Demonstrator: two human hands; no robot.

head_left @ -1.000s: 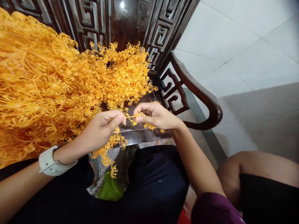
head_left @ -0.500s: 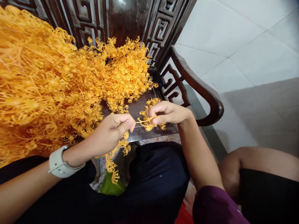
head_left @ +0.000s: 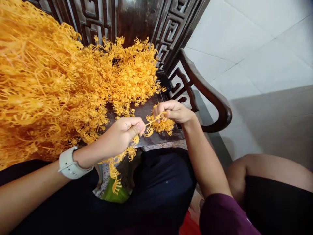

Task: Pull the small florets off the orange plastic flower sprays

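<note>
My left hand point(head_left: 124, 133), with a pale watch strap point(head_left: 73, 164) on its wrist, pinches one end of an orange plastic-looking sprig point(head_left: 152, 122). The sprig's upper end is between the thumb and fingers of my right hand point(head_left: 176, 111), and its thin stem spans the gap between both hands. More orange strands point(head_left: 116, 186) dangle beneath my left hand, over the gap between my knees; where they begin is hidden. Behind my right hand, a small heap of orange pieces point(head_left: 167, 126) lies on the dark wooden seat point(head_left: 144, 107).
A large mass of orange branching sprigs point(head_left: 56, 85) covers the bench's left and back. The carved backrest point(head_left: 137, 19) rises behind, and a curved armrest point(head_left: 210, 88) stands at right. Something green point(head_left: 117, 194) lies below. Another person's bent leg point(head_left: 269, 168) is at right.
My right hand has moved slightly up, and the sprig now slants upward toward it. My left hand has shifted a little right. Both hands keep their pinch.
</note>
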